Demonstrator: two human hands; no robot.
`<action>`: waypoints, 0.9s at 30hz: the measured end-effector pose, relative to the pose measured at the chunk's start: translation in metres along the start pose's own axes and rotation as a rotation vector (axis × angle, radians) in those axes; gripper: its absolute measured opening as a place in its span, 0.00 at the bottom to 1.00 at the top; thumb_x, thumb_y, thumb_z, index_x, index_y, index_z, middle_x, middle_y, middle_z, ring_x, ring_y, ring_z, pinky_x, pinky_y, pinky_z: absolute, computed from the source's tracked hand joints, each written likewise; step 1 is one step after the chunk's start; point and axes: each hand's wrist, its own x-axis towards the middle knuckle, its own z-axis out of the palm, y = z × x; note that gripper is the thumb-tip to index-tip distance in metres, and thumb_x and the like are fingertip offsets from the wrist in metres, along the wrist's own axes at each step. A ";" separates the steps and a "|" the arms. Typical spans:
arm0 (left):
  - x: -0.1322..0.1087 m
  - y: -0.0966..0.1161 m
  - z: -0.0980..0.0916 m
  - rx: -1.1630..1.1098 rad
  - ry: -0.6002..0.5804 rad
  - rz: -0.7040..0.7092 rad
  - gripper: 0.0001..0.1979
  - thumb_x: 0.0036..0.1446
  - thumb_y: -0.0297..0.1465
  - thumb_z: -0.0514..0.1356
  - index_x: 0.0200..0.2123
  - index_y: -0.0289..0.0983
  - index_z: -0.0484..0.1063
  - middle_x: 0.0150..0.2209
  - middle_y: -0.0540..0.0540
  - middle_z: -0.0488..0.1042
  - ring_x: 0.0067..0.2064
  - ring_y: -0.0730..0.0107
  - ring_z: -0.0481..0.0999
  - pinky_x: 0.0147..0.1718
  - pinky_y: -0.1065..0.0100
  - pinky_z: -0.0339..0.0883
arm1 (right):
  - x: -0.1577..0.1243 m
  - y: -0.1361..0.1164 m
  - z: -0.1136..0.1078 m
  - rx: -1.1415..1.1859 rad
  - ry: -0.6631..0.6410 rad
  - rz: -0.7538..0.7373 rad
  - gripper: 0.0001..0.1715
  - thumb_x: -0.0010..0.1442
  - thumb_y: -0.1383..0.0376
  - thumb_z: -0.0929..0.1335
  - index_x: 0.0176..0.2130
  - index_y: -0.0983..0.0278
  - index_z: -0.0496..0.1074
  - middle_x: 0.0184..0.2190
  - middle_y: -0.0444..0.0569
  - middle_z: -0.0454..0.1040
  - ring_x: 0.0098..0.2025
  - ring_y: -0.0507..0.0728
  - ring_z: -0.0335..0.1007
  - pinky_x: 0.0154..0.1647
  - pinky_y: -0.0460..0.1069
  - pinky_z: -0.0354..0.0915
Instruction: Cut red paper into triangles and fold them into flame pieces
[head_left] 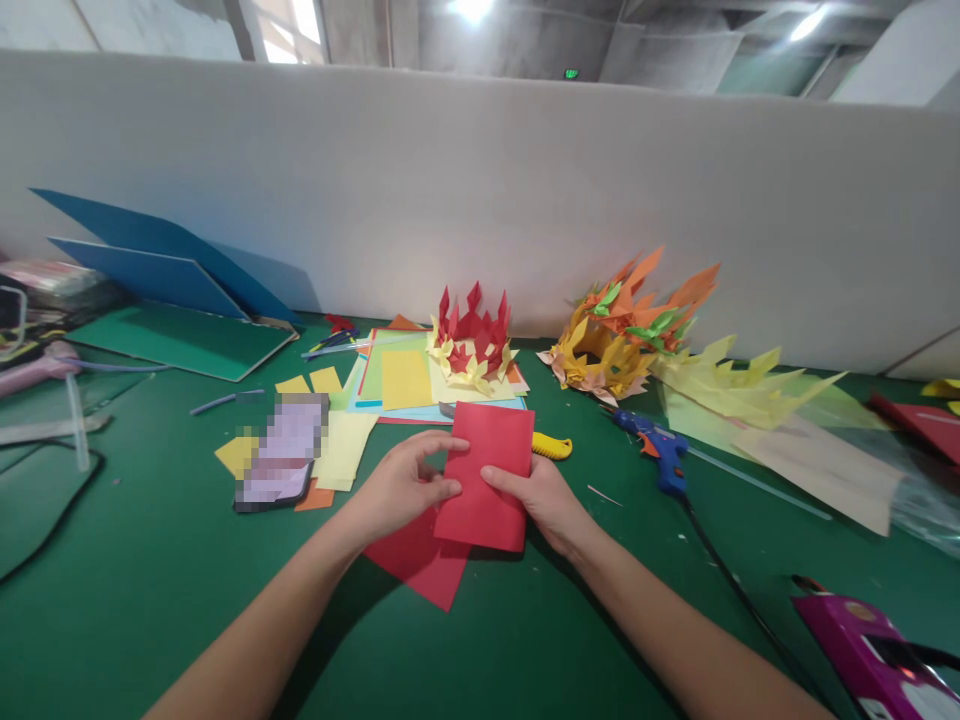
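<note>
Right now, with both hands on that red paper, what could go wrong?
The yellow tool beyond the right hand, perhaps a cutter, might get knocked. The cord of the blue glue gun lies near the right forearm and could snag. The loose sheet below the red paper might crease.

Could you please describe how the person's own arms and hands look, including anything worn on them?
Each grip is a bare human hand: the left hand and right hand show no gloves or rings. The left forearm and right forearm are bare too, without visible sleeves, watch, bracelet or markings.
</note>
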 end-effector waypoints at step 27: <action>-0.008 -0.005 -0.031 0.535 -0.038 -0.166 0.16 0.42 0.28 0.58 0.39 0.36 0.71 0.42 0.41 0.72 0.35 0.59 0.75 0.34 0.64 0.67 | -0.013 0.003 0.006 -1.358 -0.438 -0.707 0.14 0.62 0.63 0.63 0.45 0.55 0.73 0.48 0.47 0.71 0.53 0.58 0.60 0.50 0.56 0.51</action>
